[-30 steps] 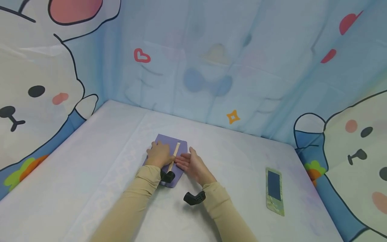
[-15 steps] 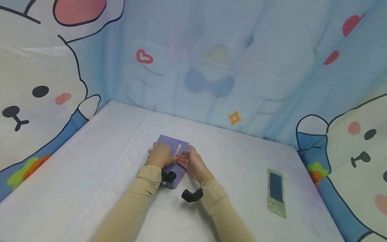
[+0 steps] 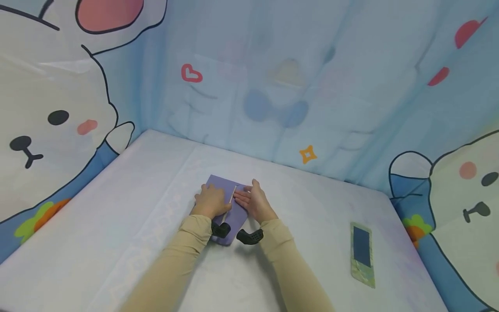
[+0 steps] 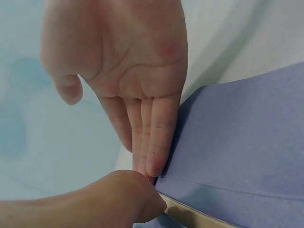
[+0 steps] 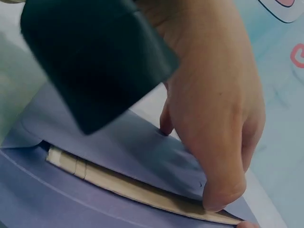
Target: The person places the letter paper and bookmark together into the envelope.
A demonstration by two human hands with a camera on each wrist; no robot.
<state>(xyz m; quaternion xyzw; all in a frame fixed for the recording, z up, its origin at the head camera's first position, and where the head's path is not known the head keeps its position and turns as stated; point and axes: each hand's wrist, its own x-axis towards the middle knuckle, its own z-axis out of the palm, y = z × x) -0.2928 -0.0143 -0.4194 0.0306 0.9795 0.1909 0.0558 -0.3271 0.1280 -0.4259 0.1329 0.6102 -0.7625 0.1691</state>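
A purple folded card (image 3: 218, 182) lies on the table, a cream strip (image 5: 128, 187) showing in the gap between its two flaps. My left hand (image 3: 211, 203) grips the left flap, fingers at its outer edge and thumb pressed down beside the strip. From the right, my right hand (image 3: 255, 203) reaches in with palm turned toward the card and fingers straight, their tips by the gap's upper part. In the left wrist view those fingers lie against the edge of the right flap (image 4: 237, 133), close to the left thumb. What is under the flaps is hidden.
A flat green patterned piece with a dark blue panel (image 3: 362, 247) lies at the table's right. Black wrist cameras (image 3: 249, 236) hang near both hands. A cartoon-printed curtain (image 3: 273, 108) borders the white table (image 3: 304, 260) at the back and sides.
My right hand has shifted slightly up along the card, its fingers still straight. The cream strip shows narrower in the head view. My left hand keeps its hold, and the view has drifted a little.
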